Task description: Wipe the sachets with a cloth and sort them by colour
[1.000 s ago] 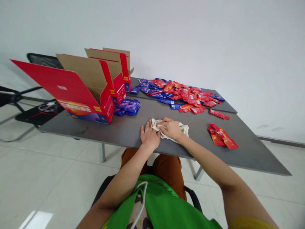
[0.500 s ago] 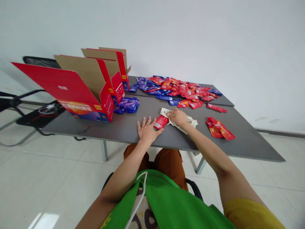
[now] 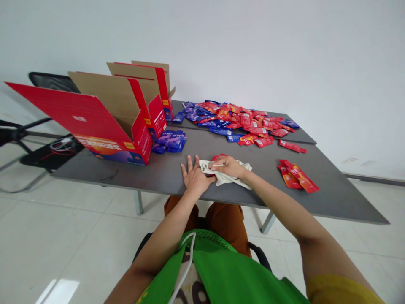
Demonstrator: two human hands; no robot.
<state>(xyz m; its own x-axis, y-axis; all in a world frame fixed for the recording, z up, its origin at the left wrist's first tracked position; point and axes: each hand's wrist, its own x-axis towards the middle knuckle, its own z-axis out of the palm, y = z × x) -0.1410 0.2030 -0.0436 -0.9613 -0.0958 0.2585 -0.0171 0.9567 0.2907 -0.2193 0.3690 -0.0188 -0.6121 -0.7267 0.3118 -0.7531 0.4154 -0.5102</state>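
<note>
My left hand (image 3: 195, 180) lies flat near the table's front edge, fingers spread, its thumb against the cloth. A pale, crumpled cloth (image 3: 224, 179) is under my right hand (image 3: 230, 165), whose fingers are closed on it and press it down. Beneath the cloth lies a red sachet (image 3: 219, 156), mostly covered; only red bits show at the far side and between the hands. To the right, a few red-orange sachets (image 3: 297, 176) overlap in a small pile.
Open red cardboard boxes (image 3: 117, 145) stand in a row on the left. Beside them sits a stack of purple-blue sachets (image 3: 172, 140). A large heap of red and blue sachets (image 3: 237, 119) spreads along the back of the grey table (image 3: 202, 145). One red sachet (image 3: 291, 146) lies apart.
My right hand has slid the cloth to the left, over the red sachet and up to my left hand. My left hand stays nearly in place. The view has shifted slightly.
</note>
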